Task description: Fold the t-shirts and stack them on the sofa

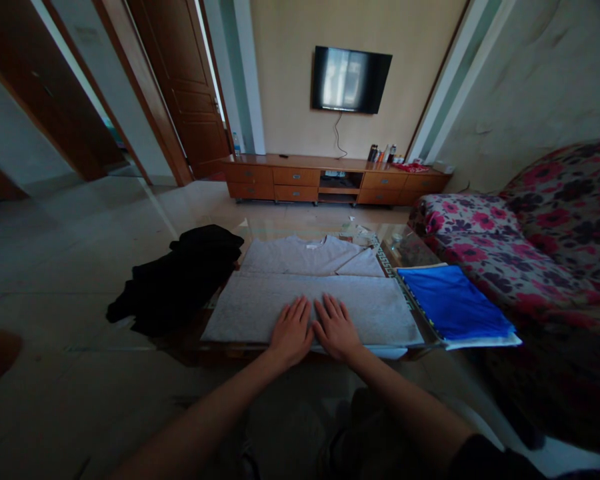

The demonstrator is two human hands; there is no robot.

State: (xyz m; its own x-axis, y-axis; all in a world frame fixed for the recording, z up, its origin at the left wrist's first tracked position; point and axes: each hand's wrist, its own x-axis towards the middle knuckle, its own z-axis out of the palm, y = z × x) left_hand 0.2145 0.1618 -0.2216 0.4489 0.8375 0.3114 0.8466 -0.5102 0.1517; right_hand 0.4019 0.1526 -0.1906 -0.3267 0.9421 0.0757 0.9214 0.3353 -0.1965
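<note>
Rests left hand (291, 330) and right hand (337, 328) flat with outstretched fingers, gripping nothing, on part-folded grey shirt (260, 300) with white neck label (311, 247) too small to read.

The head view looks from above and just behind the near edge of the grey shirt (310, 319), facing forward and tilted down over it. The shirt lies near the lens, low in the middle of the frame. Well beyond the shirt, the low cabinet (295, 177) and the television (351, 80) face the camera. The wide view also takes in the floral sofa (485, 243), right of the shirt.
</note>
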